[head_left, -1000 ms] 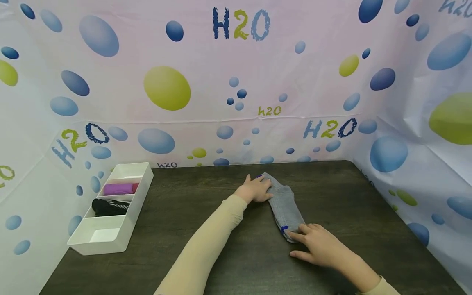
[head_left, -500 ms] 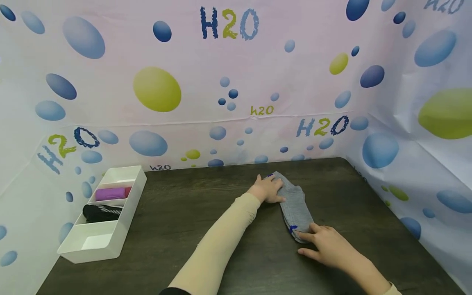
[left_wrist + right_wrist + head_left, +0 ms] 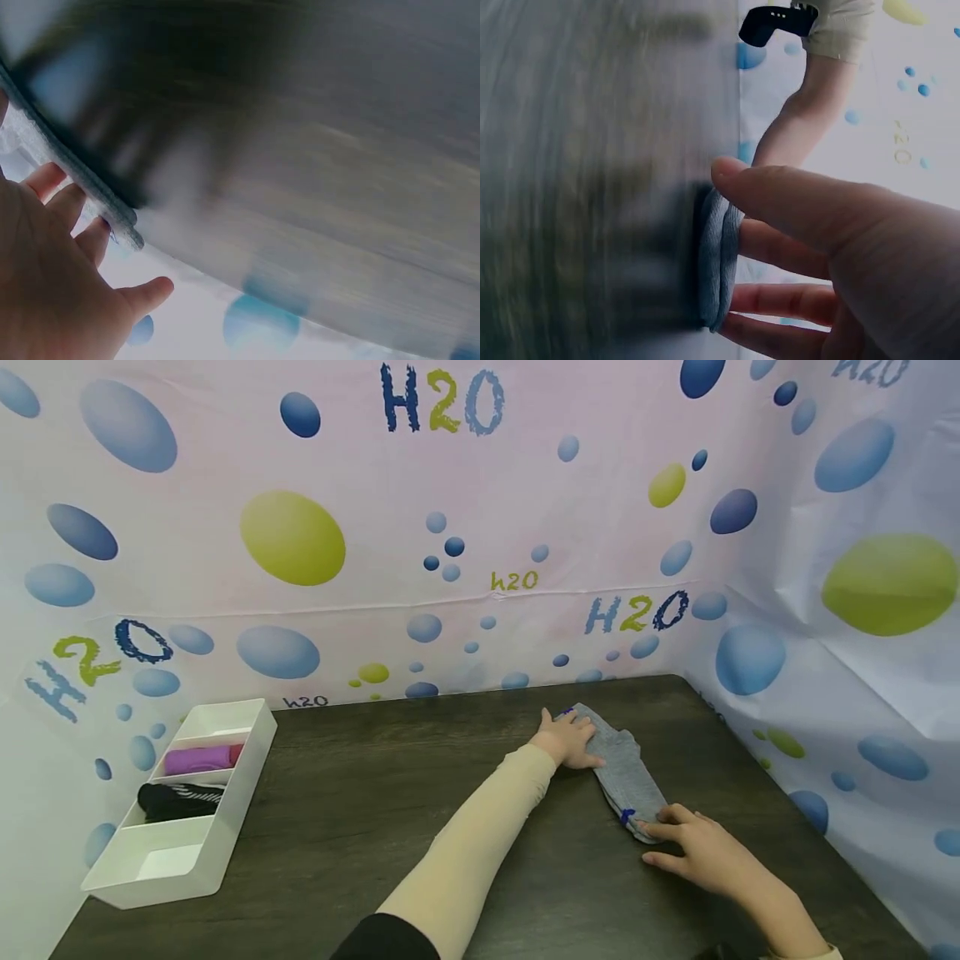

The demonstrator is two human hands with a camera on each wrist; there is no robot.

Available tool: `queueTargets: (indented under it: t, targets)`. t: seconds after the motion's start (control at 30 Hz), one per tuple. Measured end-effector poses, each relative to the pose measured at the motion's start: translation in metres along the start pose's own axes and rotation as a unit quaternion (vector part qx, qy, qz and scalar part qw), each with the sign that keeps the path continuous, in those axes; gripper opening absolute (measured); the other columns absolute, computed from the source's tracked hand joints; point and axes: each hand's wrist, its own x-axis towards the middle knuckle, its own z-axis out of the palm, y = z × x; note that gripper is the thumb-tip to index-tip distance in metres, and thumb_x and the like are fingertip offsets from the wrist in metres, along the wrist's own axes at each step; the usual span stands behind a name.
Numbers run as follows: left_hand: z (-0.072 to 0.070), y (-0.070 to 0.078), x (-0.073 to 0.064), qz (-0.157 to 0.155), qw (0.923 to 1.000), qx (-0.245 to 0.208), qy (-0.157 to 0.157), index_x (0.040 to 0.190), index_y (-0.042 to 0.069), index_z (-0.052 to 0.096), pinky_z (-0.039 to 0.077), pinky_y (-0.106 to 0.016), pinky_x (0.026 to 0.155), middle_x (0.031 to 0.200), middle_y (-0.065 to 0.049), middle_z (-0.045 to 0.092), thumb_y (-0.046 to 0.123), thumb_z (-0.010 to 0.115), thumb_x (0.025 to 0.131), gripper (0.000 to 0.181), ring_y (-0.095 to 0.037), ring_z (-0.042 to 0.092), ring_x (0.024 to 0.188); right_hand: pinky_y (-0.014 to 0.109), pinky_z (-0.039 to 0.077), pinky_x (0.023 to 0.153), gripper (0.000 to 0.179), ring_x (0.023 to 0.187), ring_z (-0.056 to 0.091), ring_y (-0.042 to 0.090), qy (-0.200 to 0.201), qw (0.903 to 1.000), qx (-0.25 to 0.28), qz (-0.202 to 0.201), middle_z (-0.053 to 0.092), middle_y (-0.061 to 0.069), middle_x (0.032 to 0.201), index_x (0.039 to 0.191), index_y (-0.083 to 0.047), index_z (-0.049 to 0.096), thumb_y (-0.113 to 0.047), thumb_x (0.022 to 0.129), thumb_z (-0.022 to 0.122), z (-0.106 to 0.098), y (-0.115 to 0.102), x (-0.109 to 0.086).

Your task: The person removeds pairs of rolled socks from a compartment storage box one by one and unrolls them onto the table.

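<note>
A pair of grey socks (image 3: 628, 772) with blue marks lies flat and layered on the dark table, slanting from far left to near right. My left hand (image 3: 570, 742) rests with spread fingers on the far end of the socks. At the near end, the fingertips of my right hand (image 3: 701, 850) touch the edge, thumb held apart on the table side. The left wrist view catches the socks (image 3: 90, 184) edge-on beneath the fingers. In the right wrist view the layered edge of the socks (image 3: 718, 259) shows between thumb and relaxed fingers.
On the left stands a white divided box (image 3: 240, 827). One compartment holds a purple and red roll (image 3: 198, 760), another a black bundle (image 3: 180, 802) with white stripes. Bubble-printed sheets (image 3: 480, 527) hang behind and beside the dark wooden table (image 3: 352, 793).
The head view has turned a little to the left-to-right, so the box, hands and socks shift in frame. Both hands keep their places on the socks.
</note>
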Motion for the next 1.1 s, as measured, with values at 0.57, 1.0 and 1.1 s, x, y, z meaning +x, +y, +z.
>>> queueTargets:
  t: [0.57, 1.0, 1.1]
  targets:
    - [-0.018, 0.035, 0.038, -0.028, 0.9993, 0.020, 0.013, 0.155, 0.040, 0.014, 0.010, -0.057, 0.122, 0.164, 0.011, 0.016, 0.063, 0.025, 0.100, 0.061, -0.015, 0.014, 0.153, 0.065, 0.037, 0.103, 0.063, 0.123, 0.054, 0.045, 0.052, 0.9903, -0.088, 0.094, 0.054, 0.027, 0.137, 0.135, -0.011, 0.059, -0.052, 0.088, 0.062, 0.010, 0.032, -0.006]
    - [-0.023, 0.028, 0.065, 0.030, 0.9967, -0.075, -0.007, 0.156, 0.038, 0.013, 0.008, -0.059, 0.121, 0.165, 0.012, 0.009, 0.064, 0.027, 0.099, 0.065, -0.014, 0.006, 0.154, 0.069, 0.032, 0.103, 0.073, 0.133, 0.040, 0.051, 0.036, 0.9885, -0.056, 0.136, 0.042, 0.031, 0.146, 0.142, -0.006, 0.050, -0.057, 0.091, 0.056, 0.010, 0.047, -0.006]
    - [-0.023, 0.028, 0.067, 0.042, 0.9963, -0.075, -0.002, 0.157, 0.036, 0.013, 0.010, -0.060, 0.121, 0.165, 0.010, 0.008, 0.063, 0.026, 0.100, 0.065, -0.016, 0.006, 0.154, 0.070, 0.032, 0.103, 0.075, 0.134, 0.038, 0.052, 0.031, 0.9896, -0.040, 0.135, 0.040, 0.032, 0.147, 0.144, -0.005, 0.048, -0.057, 0.091, 0.056, 0.012, 0.050, -0.006]
